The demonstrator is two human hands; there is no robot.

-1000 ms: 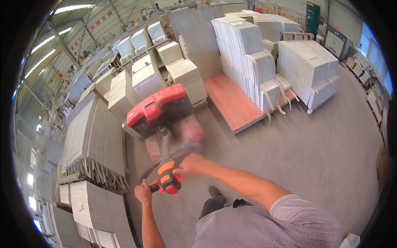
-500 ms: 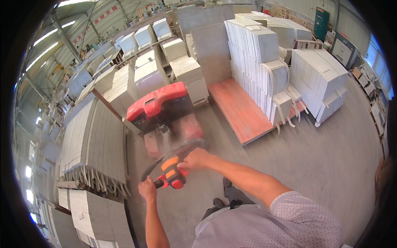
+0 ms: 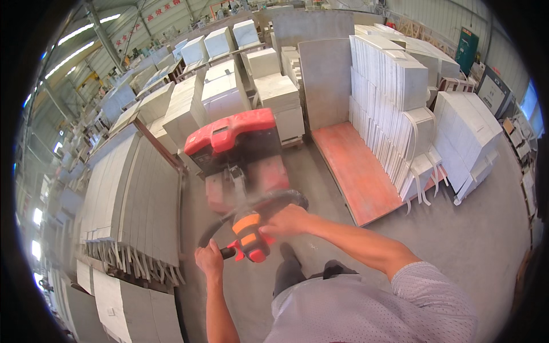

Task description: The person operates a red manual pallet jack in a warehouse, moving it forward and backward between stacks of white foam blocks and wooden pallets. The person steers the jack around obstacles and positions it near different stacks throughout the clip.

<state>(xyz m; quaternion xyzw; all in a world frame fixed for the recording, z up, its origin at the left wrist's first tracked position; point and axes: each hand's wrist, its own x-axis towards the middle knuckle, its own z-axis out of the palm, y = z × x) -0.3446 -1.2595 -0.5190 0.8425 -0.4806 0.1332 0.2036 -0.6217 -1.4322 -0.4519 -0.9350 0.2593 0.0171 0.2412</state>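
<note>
In front of me stands a red and black electric pallet truck (image 3: 233, 134). Its tiller handle (image 3: 247, 231) tilts back toward my body, with an orange and black control head and a dark loop guard. My left hand (image 3: 209, 258) is wrapped round the black grip at the handle's left end. On the other side my right hand (image 3: 287, 220) closes round the right grip, which the fingers mostly hide. Its thumb lies by the control head's edge.
To the right, a red platform (image 3: 357, 171) bears stacked white stone slabs (image 3: 383, 114) with straps. Grey slabs (image 3: 123, 194) stand close on the left. More pale stone blocks (image 3: 274, 88) line up behind the truck. Grey concrete floor (image 3: 452, 251) extends right.
The red platform and slab stacks have shifted right and nearer in the picture. My feet have stepped. Both hands keep their hold on the tiller handle.
</note>
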